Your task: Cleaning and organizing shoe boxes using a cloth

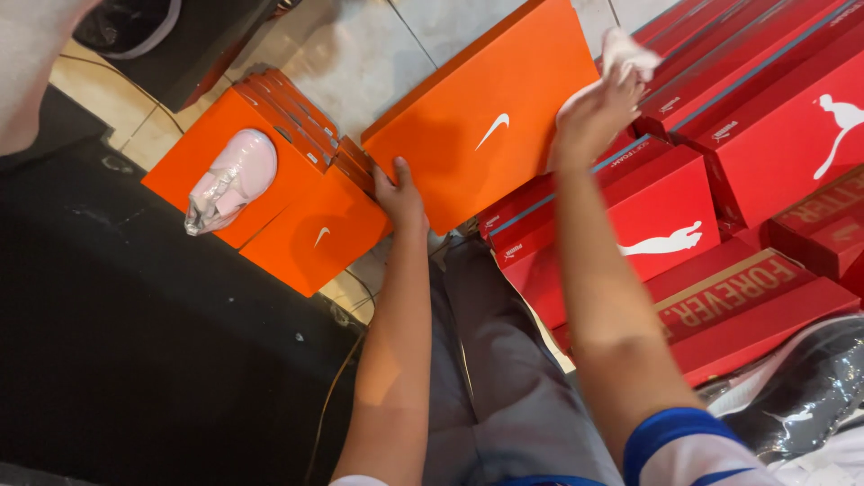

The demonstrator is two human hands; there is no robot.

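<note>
My left hand [399, 195] grips the lower left edge of a large orange shoe box lid [481, 117], thumb on top, holding it tilted above the floor. My right hand [596, 110] is at the lid's right edge and pinches a small white cloth or crumpled paper [628, 52] against it. The lid's top face shows toward me.
To the left a stack of orange shoe boxes [306, 229] carries a pink shoe wrapped in plastic [231, 177]. Several red shoe boxes [666, 211] are piled on the right. A dark shoe in plastic [805, 391] lies at the lower right. A dark mat [135, 333] covers the left floor.
</note>
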